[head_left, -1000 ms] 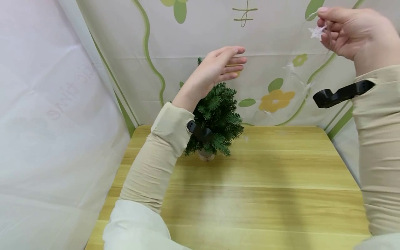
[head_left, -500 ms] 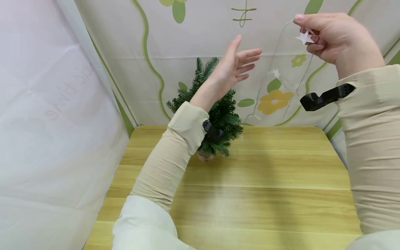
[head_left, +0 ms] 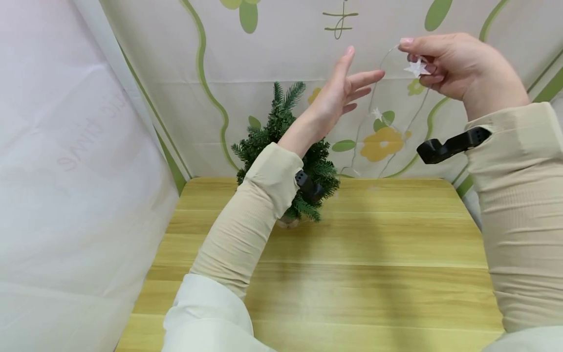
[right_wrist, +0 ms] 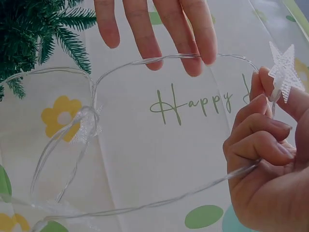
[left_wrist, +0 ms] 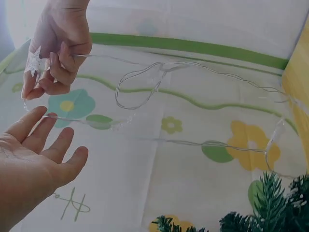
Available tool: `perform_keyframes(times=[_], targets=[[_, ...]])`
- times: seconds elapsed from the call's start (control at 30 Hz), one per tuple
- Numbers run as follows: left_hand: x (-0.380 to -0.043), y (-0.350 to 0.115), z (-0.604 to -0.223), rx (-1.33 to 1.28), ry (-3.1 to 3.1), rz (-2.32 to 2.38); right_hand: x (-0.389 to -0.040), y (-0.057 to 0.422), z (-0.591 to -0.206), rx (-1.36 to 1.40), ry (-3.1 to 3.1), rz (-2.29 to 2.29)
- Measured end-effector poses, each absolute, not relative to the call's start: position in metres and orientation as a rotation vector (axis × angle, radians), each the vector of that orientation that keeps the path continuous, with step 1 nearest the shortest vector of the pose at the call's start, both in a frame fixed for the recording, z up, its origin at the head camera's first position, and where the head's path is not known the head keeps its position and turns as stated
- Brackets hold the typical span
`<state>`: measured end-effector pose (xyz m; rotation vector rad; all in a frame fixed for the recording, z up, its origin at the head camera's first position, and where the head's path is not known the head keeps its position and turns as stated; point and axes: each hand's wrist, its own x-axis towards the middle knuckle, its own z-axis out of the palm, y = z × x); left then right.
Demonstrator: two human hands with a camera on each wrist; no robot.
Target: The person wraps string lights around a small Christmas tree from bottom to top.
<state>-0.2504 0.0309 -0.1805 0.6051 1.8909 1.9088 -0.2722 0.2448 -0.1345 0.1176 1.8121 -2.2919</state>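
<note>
In the head view at upper right, my right hand pinches the thin clear wire of a star string light between thumb and fingers. One white plastic star hangs by those fingers, and the rest of the wire dangles in loops with more stars. My left hand reaches past a small green Christmas tree, its fingers extended and spread. The wire crosses at its fingertips in the right wrist view; whether they touch I cannot tell. My left forearm hides part of the tree.
The tree stands near the back of a wooden table. Behind the table hangs a printed cloth with flowers and lettering. A white cloth hangs along the left side. Each wrist carries a black camera mount.
My right hand has come left and lower with the string light, bringing it closer to the left hand. The left hand has moved right, its fingers spreading and thumb lifting.
</note>
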Motion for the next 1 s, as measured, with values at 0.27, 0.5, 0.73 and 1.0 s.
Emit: perform_keyframes(times=[0.27,0.5,0.73,1.0], targets=[[-0.251,0.024,-0.178,0.606,1.949,1.859,-0.274,0.259,-0.14,0.02,1.901,-2.075],[-0.253,0.019,-0.17,0.602,2.029,1.824,-0.278,0.28,-0.145,-0.228,2.046,-1.701],[-0.255,0.013,-0.156,0.614,2.056,1.823,-0.275,0.297,-0.138,-0.391,2.099,-1.501],[-0.268,-0.005,-0.148,0.567,2.07,1.907,-0.271,0.32,-0.132,-0.459,1.963,-1.607]])
